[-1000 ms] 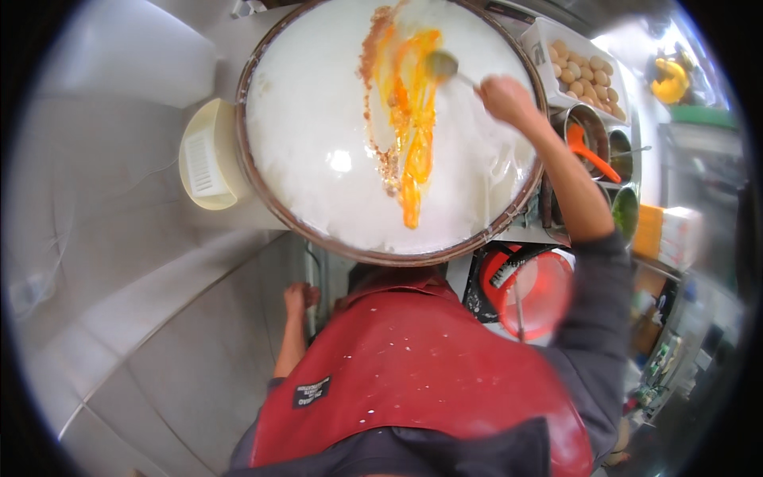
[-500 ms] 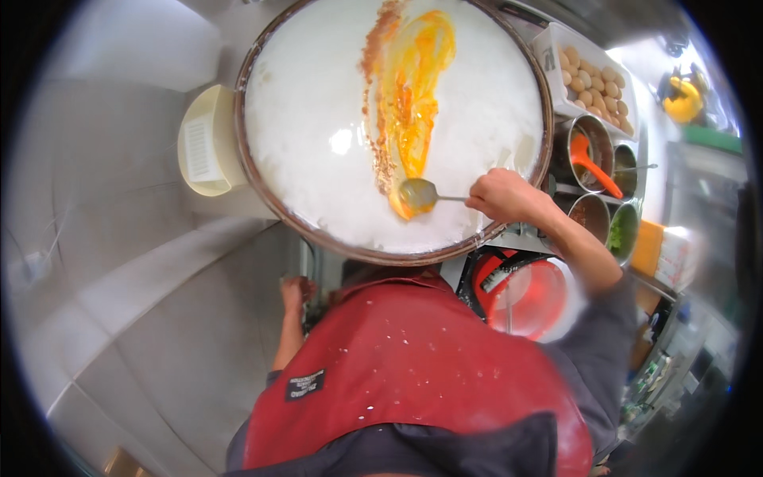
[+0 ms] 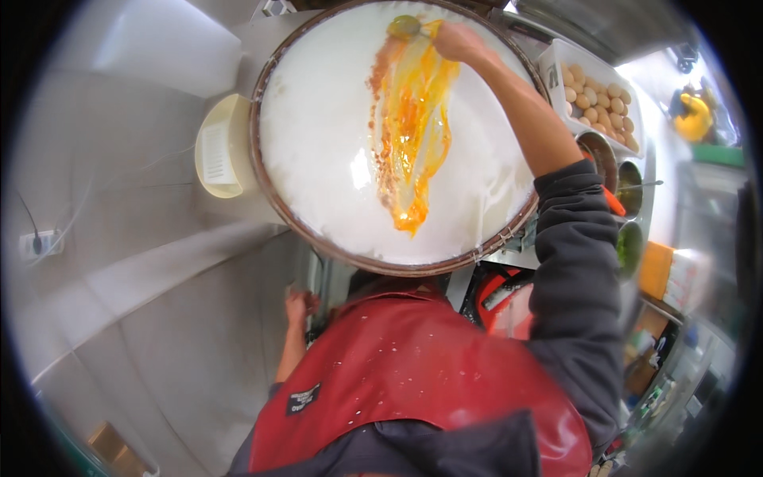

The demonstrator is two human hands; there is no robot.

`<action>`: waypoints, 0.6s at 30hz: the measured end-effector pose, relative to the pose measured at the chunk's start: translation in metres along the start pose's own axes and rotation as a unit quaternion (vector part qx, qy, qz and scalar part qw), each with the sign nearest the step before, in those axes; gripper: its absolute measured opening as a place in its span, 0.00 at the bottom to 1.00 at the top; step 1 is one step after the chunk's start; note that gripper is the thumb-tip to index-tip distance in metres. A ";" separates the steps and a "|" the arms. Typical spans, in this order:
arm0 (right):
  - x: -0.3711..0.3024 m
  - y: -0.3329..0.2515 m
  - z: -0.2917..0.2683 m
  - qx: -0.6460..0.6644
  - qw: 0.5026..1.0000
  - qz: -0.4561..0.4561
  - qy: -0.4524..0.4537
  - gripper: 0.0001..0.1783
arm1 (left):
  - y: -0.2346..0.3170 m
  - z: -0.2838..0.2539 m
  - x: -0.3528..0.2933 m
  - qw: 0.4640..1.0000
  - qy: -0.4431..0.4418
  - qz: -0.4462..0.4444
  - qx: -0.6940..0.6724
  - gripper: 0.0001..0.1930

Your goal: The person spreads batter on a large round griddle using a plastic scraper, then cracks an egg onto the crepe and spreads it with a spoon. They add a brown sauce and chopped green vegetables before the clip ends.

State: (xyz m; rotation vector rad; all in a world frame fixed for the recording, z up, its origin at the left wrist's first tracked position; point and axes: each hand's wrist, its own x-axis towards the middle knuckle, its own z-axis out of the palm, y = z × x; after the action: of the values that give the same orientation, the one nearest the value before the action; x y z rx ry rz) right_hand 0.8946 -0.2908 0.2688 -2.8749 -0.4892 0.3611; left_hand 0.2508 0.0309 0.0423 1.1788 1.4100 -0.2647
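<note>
My right hand (image 3: 461, 41) is closed round the handle of a metal spoon (image 3: 404, 27), whose bowl rests at the far end of a streak of broken egg (image 3: 413, 119). The egg lies in yellow and orange smears on a white, glossy layer (image 3: 318, 119) that covers a large round griddle with a brown rim (image 3: 256, 151). Along the egg's left side runs a strip of reddish-brown crumbs (image 3: 383, 171). My left hand (image 3: 300, 305) hangs low beside the counter's near edge, its fingers curled; what they hold, if anything, is hidden.
A white bin of brown eggs (image 3: 600, 103) stands right of the griddle. Nearer are metal pots (image 3: 630, 189), one with an orange-handled tool (image 3: 613, 202), and one with greens (image 3: 628, 245). A red container (image 3: 509, 310) sits below. A cream container (image 3: 218, 147) stands left.
My right hand has carried the spoon from the near end of the egg streak to its far end. The egg is spread wider on the right. My left hand stays low.
</note>
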 end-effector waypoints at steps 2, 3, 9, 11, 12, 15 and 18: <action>-0.042 -0.028 0.006 0.020 0.999 -0.038 -0.019 0.16 | -0.012 -0.007 0.000 0.999 -0.017 0.035 0.018 0.09; -0.068 -0.036 0.012 -0.028 0.994 -0.078 -0.071 0.17 | -0.018 -0.011 0.001 0.999 -0.020 0.037 0.023 0.09; -0.220 -0.018 0.031 0.031 0.978 -0.066 -0.195 0.17 | -0.022 -0.023 0.015 0.917 -0.079 0.267 0.287 0.10; -0.262 -0.018 0.027 0.043 0.978 -0.029 -0.202 0.17 | -0.008 -0.021 0.022 0.978 -0.081 0.133 0.142 0.11; -0.283 -0.020 0.025 0.022 0.975 -0.025 -0.219 0.18 | 0.001 -0.018 0.026 0.993 -0.086 0.044 0.063 0.11; -0.345 -0.029 0.020 0.006 0.970 -0.028 -0.243 0.17 | 0.025 -0.008 0.037 0.991 -0.106 0.073 0.046 0.11; -0.378 -0.033 0.002 -0.048 0.993 0.016 -0.103 0.14 | 0.043 0.008 0.052 0.979 -0.142 0.118 0.090 0.11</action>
State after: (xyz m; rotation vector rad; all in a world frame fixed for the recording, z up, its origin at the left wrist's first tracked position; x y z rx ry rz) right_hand 0.5380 -0.3916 0.3522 -2.9556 -0.5082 0.6613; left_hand 0.3006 0.0694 0.0159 1.3830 1.0037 -0.3827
